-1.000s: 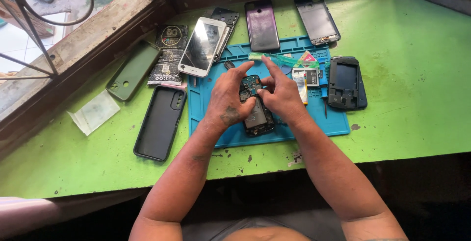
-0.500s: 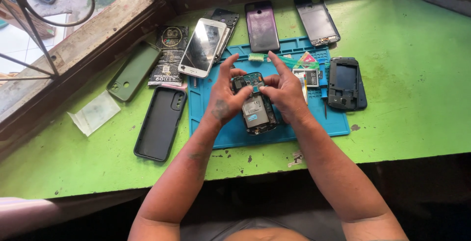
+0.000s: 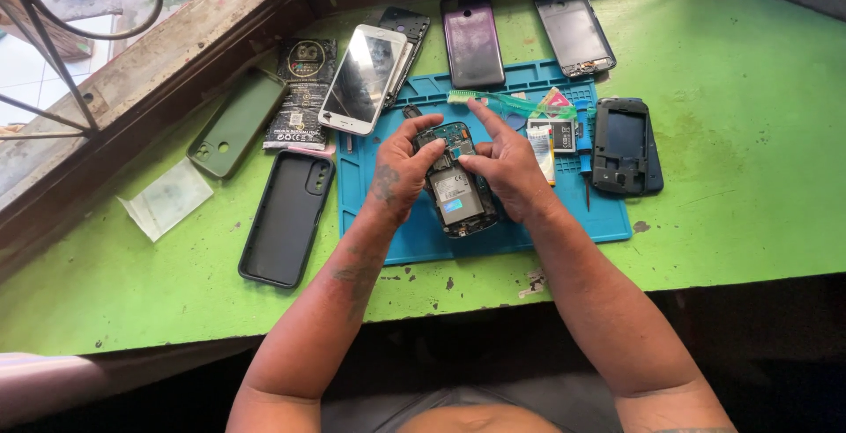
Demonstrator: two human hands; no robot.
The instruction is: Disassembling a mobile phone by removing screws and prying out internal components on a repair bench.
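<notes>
Nearest the camera, both forearms rise from the bottom edge, where the elbows are cut off. The left hand [image 3: 398,171] and right hand [image 3: 509,169] together hold a small opened phone body with its back removed, exposing a grey battery and circuit parts [image 3: 456,188]. It sits just above the blue rubber work mat [image 3: 388,230] on the worn green table [image 3: 749,204]. The left fingers [image 3: 429,155] are clamped on the phone's left edge; the right fingers [image 3: 480,162] press on its upper area, with the index finger raised. The phone's right edge is hidden behind the right hand.

To the left lies a black phone case [image 3: 286,218], with a dark green phone case [image 3: 236,122] beyond it and a clear plastic film [image 3: 166,199] nearer the window. To the right, a black phone frame [image 3: 626,145] rests on the mat's edge, with a thin screwdriver [image 3: 585,179] beside it — its tip hard to make out.

Farther back lie a white smartphone face up [image 3: 362,79], a purple back cover [image 3: 473,39] and a dark open rear shell [image 3: 573,28]. The small parts behind the right hand are too cluttered to tell apart.
</notes>
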